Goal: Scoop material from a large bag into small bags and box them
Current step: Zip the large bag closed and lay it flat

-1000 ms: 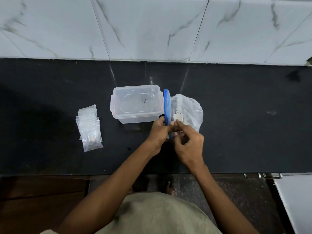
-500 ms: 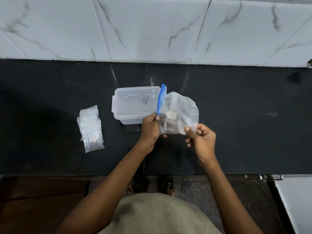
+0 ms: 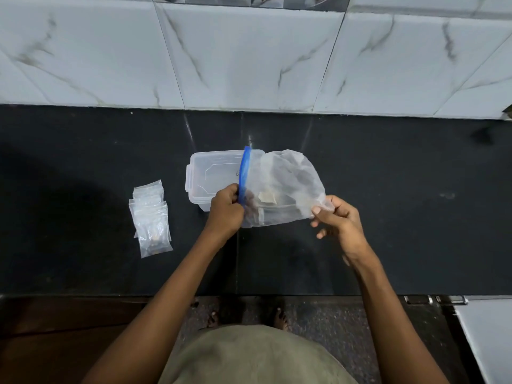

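Now, head view, grips: the left hand [image 3: 225,210] pinches the blue zip strip [image 3: 245,176] of the large bag [image 3: 282,189]; the right hand [image 3: 336,218] pinches the opposite end of the same bag between thumb and fingers, its other fingers loosely curled.
Large bag: it is held between the two grips, above the dark counter [image 3: 388,217], and it looks lifted rather than lying flat.
Bag mouth: from this view I cannot tell if the zip strip is open or closed.
Bag contents: through the cloudy plastic I see a small pale piece [image 3: 267,196], just to the right of the left grip; the material itself I cannot identify.
Box: the clear plastic box [image 3: 213,173] stands just behind the left grip, partly covered by the bag; whether it has a lid on I cannot tell, and I see no small bags in it.
Small bags: a pile of small clear bags [image 3: 151,217] lies well to the left of the left grip; the front one seems to hold something brownish.
Step in hand, my judgement: opening or arranging the large bag for scooping.
How to do it well: keep the zip end higher than the far end, pull the strip apart gently, and put the bag down stable before taking a small bag.
Risk: if the bag tips toward the mouth, material may spill on the counter.
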Action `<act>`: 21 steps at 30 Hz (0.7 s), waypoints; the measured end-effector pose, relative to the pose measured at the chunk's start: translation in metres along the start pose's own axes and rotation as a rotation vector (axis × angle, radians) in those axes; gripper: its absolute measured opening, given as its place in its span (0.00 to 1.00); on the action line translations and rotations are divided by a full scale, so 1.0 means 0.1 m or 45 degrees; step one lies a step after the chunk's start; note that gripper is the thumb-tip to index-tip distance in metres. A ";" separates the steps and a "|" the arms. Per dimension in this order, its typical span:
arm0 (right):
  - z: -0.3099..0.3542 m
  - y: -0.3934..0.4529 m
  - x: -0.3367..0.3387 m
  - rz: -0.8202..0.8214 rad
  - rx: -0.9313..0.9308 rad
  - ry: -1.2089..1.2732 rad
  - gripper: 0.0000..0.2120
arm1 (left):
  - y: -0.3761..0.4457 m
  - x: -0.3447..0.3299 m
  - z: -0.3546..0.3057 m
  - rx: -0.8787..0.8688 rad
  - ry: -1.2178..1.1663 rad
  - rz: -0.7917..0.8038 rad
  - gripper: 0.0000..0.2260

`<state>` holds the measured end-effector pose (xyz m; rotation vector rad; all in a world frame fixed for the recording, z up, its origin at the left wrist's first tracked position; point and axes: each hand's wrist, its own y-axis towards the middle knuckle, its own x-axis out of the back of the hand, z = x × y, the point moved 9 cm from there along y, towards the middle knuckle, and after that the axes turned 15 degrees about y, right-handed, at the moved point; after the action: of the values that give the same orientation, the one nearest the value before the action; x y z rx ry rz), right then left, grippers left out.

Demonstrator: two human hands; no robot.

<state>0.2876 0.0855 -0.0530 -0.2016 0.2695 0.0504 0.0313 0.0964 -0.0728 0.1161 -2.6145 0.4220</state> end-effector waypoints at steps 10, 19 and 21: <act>-0.13 0.04 0.05 -0.053 -0.069 -0.368 0.13 | -0.09 0.29 -0.02 0.051 0.020 -0.339 0.09; -0.21 0.05 -0.13 0.046 -0.063 -0.435 0.09 | -0.07 0.32 -0.25 -0.263 -0.293 -0.358 0.10; -0.24 0.07 -0.14 0.097 -0.107 -0.460 0.07 | -0.07 0.35 -0.22 -0.249 -0.317 -0.439 0.14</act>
<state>0.2674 0.0872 -0.0731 -0.2610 -0.0850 0.1720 0.0110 0.0968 -0.0358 0.5761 -2.7839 0.0312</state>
